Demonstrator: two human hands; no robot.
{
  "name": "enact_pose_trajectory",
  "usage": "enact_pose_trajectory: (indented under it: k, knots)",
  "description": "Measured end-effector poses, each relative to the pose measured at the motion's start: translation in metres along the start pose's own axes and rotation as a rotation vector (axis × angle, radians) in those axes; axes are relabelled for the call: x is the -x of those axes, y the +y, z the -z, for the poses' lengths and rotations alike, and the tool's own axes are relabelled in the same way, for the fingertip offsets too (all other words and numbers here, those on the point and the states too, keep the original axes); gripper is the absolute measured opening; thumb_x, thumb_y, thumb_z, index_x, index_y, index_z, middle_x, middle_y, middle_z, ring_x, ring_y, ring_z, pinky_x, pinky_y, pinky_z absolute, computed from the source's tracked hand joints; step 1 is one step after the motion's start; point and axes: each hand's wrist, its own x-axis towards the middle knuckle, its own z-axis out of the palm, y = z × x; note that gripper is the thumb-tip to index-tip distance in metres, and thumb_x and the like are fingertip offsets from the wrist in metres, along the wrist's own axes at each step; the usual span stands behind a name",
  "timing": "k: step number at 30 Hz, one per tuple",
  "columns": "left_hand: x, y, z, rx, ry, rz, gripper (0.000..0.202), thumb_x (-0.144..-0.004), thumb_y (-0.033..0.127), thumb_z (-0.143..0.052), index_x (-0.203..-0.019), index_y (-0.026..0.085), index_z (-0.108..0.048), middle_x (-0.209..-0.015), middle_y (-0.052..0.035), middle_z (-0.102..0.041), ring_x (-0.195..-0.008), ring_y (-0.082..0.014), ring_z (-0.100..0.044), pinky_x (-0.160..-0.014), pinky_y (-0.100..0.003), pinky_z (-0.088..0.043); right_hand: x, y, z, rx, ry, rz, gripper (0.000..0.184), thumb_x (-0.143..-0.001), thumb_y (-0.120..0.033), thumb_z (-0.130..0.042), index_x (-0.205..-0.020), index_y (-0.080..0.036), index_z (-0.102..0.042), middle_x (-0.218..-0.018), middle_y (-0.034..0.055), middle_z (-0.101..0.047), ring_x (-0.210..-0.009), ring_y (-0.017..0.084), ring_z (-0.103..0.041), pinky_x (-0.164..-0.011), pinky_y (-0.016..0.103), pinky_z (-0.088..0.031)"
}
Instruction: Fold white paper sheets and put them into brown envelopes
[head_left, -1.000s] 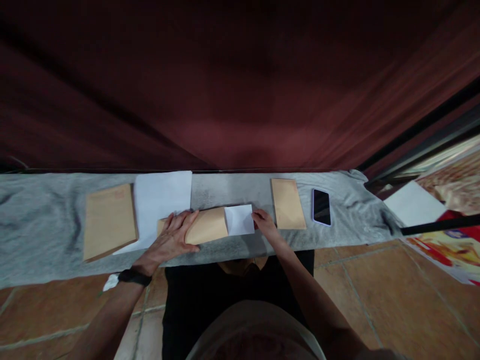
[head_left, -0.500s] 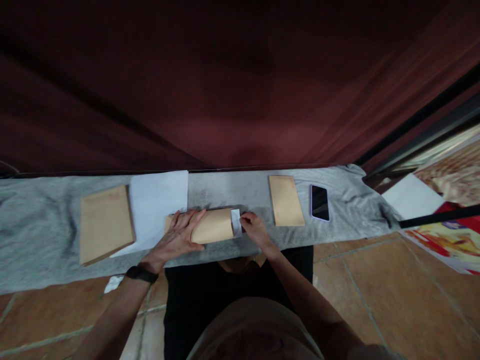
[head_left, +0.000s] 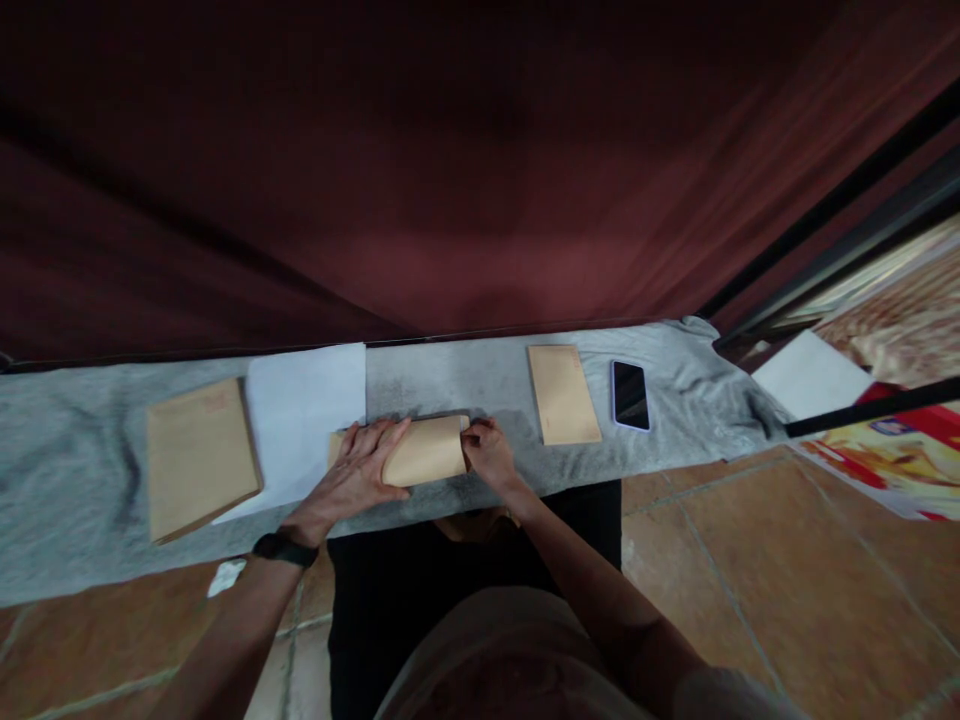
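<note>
A brown envelope (head_left: 427, 450) lies lengthwise on the grey cloth (head_left: 75, 480) in front of me. My left hand (head_left: 356, 475) rests flat on its left half with the fingers spread. My right hand (head_left: 487, 452) is at the envelope's right end, fingers curled against its opening. Only a tiny sliver of white paper shows there; the rest is inside the envelope.
A stack of brown envelopes (head_left: 196, 458) and a white sheet (head_left: 304, 405) lie at the left. Another brown envelope (head_left: 562, 393) and a phone (head_left: 630, 394) lie at the right. A dark red curtain (head_left: 450, 180) hangs behind. Tiled floor (head_left: 787, 570) lies below.
The white paper that stuck out of the envelope's right end has slid almost fully inside as my right hand moved left. My left hand stayed on the envelope.
</note>
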Motion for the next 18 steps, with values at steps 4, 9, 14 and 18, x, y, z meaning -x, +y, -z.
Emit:
enact_pose_trajectory:
  k: [4,9,14,18]
  knots:
    - [0.0,-0.0024,-0.0019,0.019,0.001,0.003,0.119,-0.072,0.055,-0.08,-0.167,0.029,-0.013,-0.155,-0.0152,-0.044,-0.147,-0.0384,-0.038,-0.127,-0.061,-0.013,0.0007,-0.0043,0.0042,0.023,-0.02,-0.036,0.021,-0.094,-0.017,-0.06,-0.096,-0.024,-0.079,-0.111,0.0051,-0.074,-0.1,0.017,-0.07,-0.09,0.024,-0.052]
    - [-0.0005,-0.0013,-0.0007,0.027,-0.017,0.012,0.116,-0.073,0.054,-0.079,-0.166,0.029,-0.014,-0.155,-0.0146,-0.044,-0.147,-0.0379,-0.039,-0.127,-0.06,-0.011,0.0015,-0.0095,0.0069,0.062,-0.043,-0.064,0.016,-0.096,-0.024,-0.061,-0.096,-0.022,-0.077,-0.113,0.0054,-0.073,-0.1,0.018,-0.069,-0.084,0.024,-0.051]
    - [-0.001,0.0024,0.0032,0.025,-0.035,0.023,0.113,-0.075,0.051,-0.077,-0.166,0.028,-0.014,-0.154,-0.0153,-0.045,-0.146,-0.0379,-0.04,-0.127,-0.061,-0.012,0.0032,-0.0109,0.0053,0.083,-0.012,-0.065,0.016,-0.099,-0.03,-0.061,-0.092,-0.022,-0.072,-0.111,0.0052,-0.072,-0.102,0.018,-0.068,-0.083,0.024,-0.05]
    - [-0.001,0.0024,0.0035,0.023,-0.041,0.023,0.114,-0.075,0.052,-0.077,-0.166,0.028,-0.014,-0.154,-0.0161,-0.045,-0.147,-0.0382,-0.039,-0.126,-0.062,-0.012,0.0058,-0.0093,0.0017,0.073,0.022,-0.024,0.015,-0.1,-0.029,-0.06,-0.09,-0.022,-0.069,-0.111,0.0078,-0.07,-0.104,0.021,-0.067,-0.085,0.027,-0.05]
